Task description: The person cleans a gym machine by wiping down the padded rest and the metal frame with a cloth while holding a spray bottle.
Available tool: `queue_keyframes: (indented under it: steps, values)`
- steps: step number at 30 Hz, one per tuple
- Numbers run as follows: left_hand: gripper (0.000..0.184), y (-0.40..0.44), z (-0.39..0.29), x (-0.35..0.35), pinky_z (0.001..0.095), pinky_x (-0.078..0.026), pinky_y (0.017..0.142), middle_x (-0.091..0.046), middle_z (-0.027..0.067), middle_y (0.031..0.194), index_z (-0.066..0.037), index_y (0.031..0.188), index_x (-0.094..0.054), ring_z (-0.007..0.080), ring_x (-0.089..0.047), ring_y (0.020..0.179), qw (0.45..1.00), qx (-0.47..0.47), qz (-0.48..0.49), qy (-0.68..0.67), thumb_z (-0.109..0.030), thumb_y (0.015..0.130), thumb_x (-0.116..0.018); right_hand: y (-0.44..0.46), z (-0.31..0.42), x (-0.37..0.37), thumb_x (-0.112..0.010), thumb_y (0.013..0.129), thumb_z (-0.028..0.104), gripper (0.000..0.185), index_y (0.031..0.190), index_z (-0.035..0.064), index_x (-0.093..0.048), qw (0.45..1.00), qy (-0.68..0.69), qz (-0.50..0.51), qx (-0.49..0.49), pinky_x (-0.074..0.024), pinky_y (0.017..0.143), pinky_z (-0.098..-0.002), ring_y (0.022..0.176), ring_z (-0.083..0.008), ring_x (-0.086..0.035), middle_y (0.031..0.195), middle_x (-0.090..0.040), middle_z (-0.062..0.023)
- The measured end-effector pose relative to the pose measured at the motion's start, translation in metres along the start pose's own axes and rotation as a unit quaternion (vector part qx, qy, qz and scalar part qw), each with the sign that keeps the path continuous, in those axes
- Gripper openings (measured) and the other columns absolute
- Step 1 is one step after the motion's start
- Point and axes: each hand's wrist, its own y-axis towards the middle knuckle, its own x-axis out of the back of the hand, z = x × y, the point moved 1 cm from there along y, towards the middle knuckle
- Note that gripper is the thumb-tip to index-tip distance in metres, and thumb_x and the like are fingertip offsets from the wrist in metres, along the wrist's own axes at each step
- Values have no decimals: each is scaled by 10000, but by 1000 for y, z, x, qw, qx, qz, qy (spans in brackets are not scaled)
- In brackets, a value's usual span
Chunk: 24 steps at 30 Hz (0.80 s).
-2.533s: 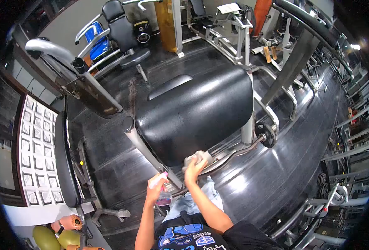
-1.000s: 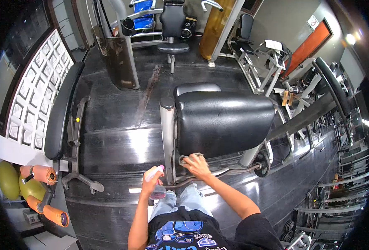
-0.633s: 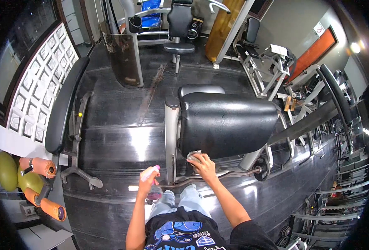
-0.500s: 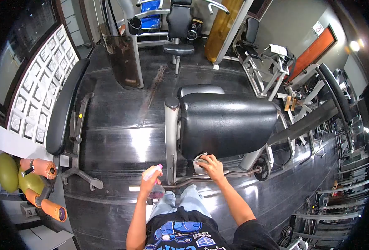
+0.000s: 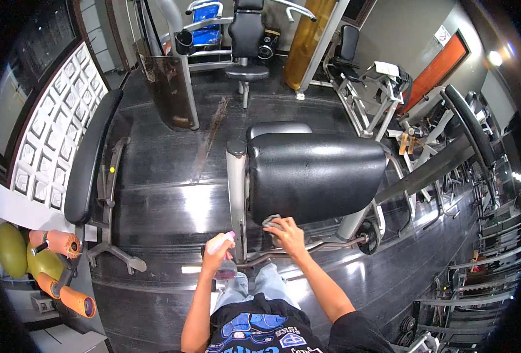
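My left hand (image 5: 216, 253) is closed around the neck of a spray bottle (image 5: 226, 270), which has a pink-and-white trigger head and a clear body with pinkish liquid. The bottle hangs in front of my legs. In my right hand (image 5: 289, 236) is a crumpled grey cloth (image 5: 271, 222), held by the fingers at the lower left edge of a black padded bench (image 5: 316, 176). The cloth appears to touch the pad's near edge, though the exact contact is hard to see. Light reflects off the smooth pad.
A curved bar (image 5: 325, 246) with a small weight plate (image 5: 367, 242) runs below the pad. A grey metal post (image 5: 236, 194) stands at its left. Another bench (image 5: 93, 159) is further left, near orange foam rollers (image 5: 77, 301). Gym machines (image 5: 247, 41) stand behind.
My right hand has moved slightly left with the cloth along the pad's near edge. The left hand and bottle have shifted slightly right. The whole view has also shifted a little.
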Motion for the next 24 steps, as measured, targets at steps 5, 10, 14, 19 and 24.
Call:
queue_keyframes:
  steps: [5, 10, 14, 19, 24]
  values:
    - [150, 1, 5, -3, 242, -474, 501, -644, 45, 792, -15, 896, -635, 97, -573, 524, 1000, 4, -2, -7, -160, 917, -603, -43, -48, 42, -626, 664, -83, 455, 1016, 192, -716, 969, 72, -85, -222, -517, 858, -379, 1021, -294, -610, 1107, -613, -83]
    - [148, 11, 6, -18, 240, -466, 498, -644, 45, 779, -12, 898, -636, 96, -570, 520, 1000, -2, 20, -4, -157, 909, -608, -65, -61, 69, -616, 864, -44, 349, 1194, 61, -576, 864, 292, -251, -326, -492, 894, -349, 1052, -250, -613, 1101, -602, -102]
    - [144, 19, -6, -49, 245, -471, 504, -645, 45, 781, -10, 907, -639, 95, -569, 519, 999, -12, 50, -4, -149, 907, -603, -92, -76, 52, -651, 919, 160, 477, 1337, 39, -456, 717, 451, -302, -438, -484, 918, -323, 972, -200, -643, 1194, -588, -108]
    - [151, 25, -13, -100, 239, -471, 507, -648, 48, 787, -7, 926, -642, 92, -580, 529, 996, -6, 87, 31, -152, 912, -607, -105, -52, 94, -644, 864, 263, 527, 1335, 65, -517, 511, 707, -168, -459, -531, 892, -354, 1048, -209, -637, 1204, -616, -97]
    - [143, 13, -8, -154, 246, -476, 504, -659, 59, 804, 1, 906, -632, 94, -585, 529, 990, -38, 125, 60, -136, 910, -593, -140, -59, 122, -679, 829, 151, 601, 1378, 73, -448, 533, 727, -132, -411, -545, 871, -371, 1048, -236, -632, 1202, -614, -118]
